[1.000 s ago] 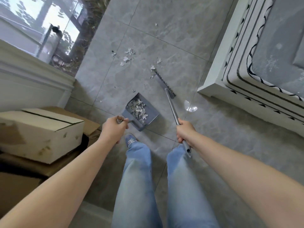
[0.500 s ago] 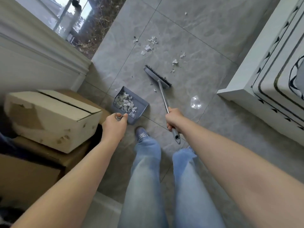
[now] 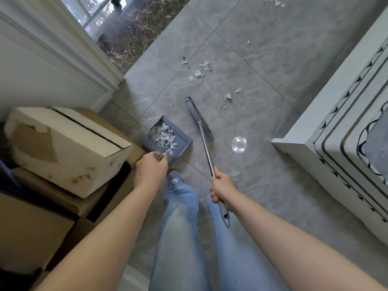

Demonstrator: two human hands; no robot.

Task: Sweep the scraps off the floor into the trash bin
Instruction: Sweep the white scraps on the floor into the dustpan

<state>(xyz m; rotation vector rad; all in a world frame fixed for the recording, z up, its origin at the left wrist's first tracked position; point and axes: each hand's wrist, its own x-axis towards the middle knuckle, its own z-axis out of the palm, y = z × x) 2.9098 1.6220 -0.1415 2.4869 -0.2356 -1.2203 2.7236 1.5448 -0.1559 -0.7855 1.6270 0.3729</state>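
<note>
Left hand (image 3: 150, 169): grips the dustpan (image 3: 168, 139) handle, mostly hidden.
Right hand (image 3: 223, 191): curled around the broom (image 3: 201, 131) pole.
Scraps (image 3: 199, 71): upper centre, blurred.

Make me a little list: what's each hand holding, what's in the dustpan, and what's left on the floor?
left hand: holds the dustpan handle
right hand: holds the broom handle
dustpan: on the floor, holds white scraps
floor: more scraps lie beyond the broom head
beside dustpan: box
trash bin: not in view

Open floor (image 3: 262, 127) lies ahead between stacked cardboard boxes (image 3: 63, 148) left and white cabinet (image 3: 315, 127) right.
</note>
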